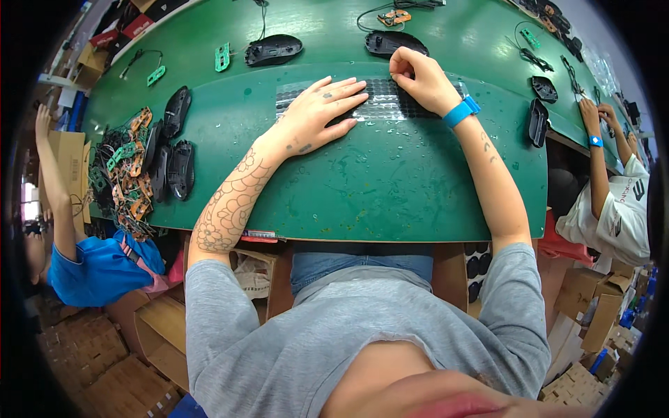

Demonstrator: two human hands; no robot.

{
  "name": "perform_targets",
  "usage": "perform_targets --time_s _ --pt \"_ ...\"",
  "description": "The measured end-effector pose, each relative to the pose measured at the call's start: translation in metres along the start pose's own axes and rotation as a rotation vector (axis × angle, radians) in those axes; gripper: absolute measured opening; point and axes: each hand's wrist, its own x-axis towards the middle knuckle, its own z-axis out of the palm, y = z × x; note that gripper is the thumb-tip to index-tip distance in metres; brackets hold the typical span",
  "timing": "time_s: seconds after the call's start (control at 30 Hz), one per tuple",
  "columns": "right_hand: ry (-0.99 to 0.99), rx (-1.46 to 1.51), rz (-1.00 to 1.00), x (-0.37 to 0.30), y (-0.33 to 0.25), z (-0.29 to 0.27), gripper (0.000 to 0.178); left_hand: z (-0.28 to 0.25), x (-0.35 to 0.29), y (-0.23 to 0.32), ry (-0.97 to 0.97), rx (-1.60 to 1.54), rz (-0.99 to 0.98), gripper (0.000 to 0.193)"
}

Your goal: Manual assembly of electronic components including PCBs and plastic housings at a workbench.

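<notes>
My left hand (319, 110) lies flat with its fingers stretched out, pressing on a clear plastic sheet (387, 106) that carries rows of small dark pads. Over the sheet's right half, my right hand (424, 80) has thumb and forefinger pinched together. Anything between those fingertips is too small to make out. Just beyond the right hand rests a black mouse shell (396, 44). Another black mouse shell (274, 50) sits further left, past my left hand. Both hands are above the green tabletop (362, 181).
A heap of cables with orange and green circuit boards (129, 174) fills the table's left end, beside several black shells (181, 169). More shells (536, 122) lie at the right edge. A green board (222, 57) is at the back. Co-workers (606, 202) sit on both sides.
</notes>
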Motion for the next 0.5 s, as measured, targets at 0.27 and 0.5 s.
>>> perform_targets --time_s 0.27,0.5 --pt "0.075 -0.094 -0.025 -0.011 -0.006 0.007 0.015 0.002 -0.001 0.002 0.006 -0.015 -0.01 0.049" --pt "0.064 0.048 0.016 -0.007 0.0 0.005 0.017 0.0 0.0 0.001 -0.002 -0.036 -0.02 0.049"
